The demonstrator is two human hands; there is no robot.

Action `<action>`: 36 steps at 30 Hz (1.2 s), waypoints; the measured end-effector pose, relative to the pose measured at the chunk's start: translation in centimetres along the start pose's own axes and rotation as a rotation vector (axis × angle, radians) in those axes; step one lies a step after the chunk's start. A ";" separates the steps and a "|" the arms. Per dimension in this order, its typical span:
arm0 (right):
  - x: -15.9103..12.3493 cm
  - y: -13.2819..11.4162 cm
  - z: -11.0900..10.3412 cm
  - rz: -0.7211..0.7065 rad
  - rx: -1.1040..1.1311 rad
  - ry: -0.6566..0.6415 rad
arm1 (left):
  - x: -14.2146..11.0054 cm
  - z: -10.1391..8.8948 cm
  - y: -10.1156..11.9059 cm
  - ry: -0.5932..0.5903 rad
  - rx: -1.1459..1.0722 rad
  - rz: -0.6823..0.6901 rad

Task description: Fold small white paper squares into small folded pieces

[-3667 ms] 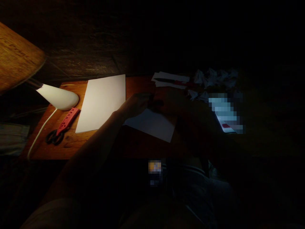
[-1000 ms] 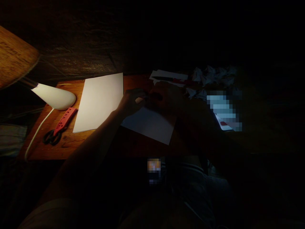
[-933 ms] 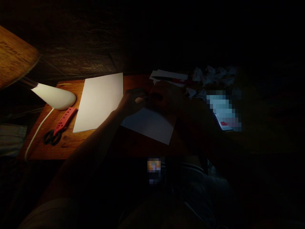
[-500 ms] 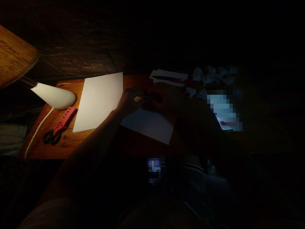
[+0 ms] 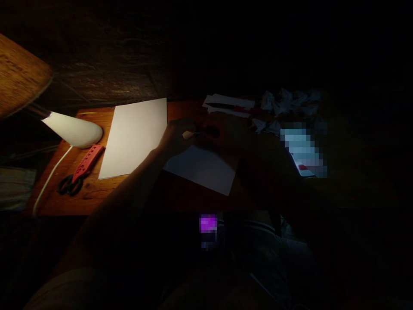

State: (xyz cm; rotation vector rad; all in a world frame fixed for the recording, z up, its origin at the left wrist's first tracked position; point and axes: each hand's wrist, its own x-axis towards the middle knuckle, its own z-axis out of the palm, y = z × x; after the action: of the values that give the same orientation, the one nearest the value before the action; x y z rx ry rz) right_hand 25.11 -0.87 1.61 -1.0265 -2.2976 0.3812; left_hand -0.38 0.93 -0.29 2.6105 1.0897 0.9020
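Head view: left hand (image 5: 177,134) and right hand (image 5: 227,129) bunching near paper sheet (image 5: 203,168), shadow hiding both grips, can't tell; sheet probably handling light, creasing easily, edges offering best hold.

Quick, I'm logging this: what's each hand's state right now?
Left hand: closed, apparently holding a small pale piece.
Right hand: too dark to tell.

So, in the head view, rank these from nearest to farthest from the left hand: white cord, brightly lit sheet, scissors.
From the left hand:
1. Brightly lit sheet, just left.
2. Scissors, farther left.
3. White cord, farthest left.
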 end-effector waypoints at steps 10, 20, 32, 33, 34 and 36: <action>0.6 0.4 0.1 -0.018 -0.025 -0.048 | 0.0 -0.1 0.0 -0.031 0.004 -0.043; 0.6 -0.5 0.4 -0.101 -0.213 -0.137 | 0.2 0.1 -0.7 -0.101 0.023 0.031; 0.4 -0.1 0.0 -0.101 -0.084 -0.268 | -0.2 0.1 -1.6 -0.134 0.060 -0.006; 0.4 -0.2 0.0 -0.093 -0.073 -0.265 | -0.2 0.1 -1.6 -0.134 0.059 -0.005; 0.3 -0.2 -0.1 -0.083 -0.066 -0.255 | -0.2 0.1 -1.6 -0.132 0.054 -0.004; 0.3 -0.3 0.0 -0.064 -0.069 -0.227 | -0.1 0.3 -1.5 -0.119 0.035 -0.007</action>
State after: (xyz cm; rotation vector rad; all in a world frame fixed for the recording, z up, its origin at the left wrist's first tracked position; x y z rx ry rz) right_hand 24.76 -0.89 1.87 -0.9833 -2.5554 0.4139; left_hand -1.14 1.93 -1.13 2.6485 1.0925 0.7220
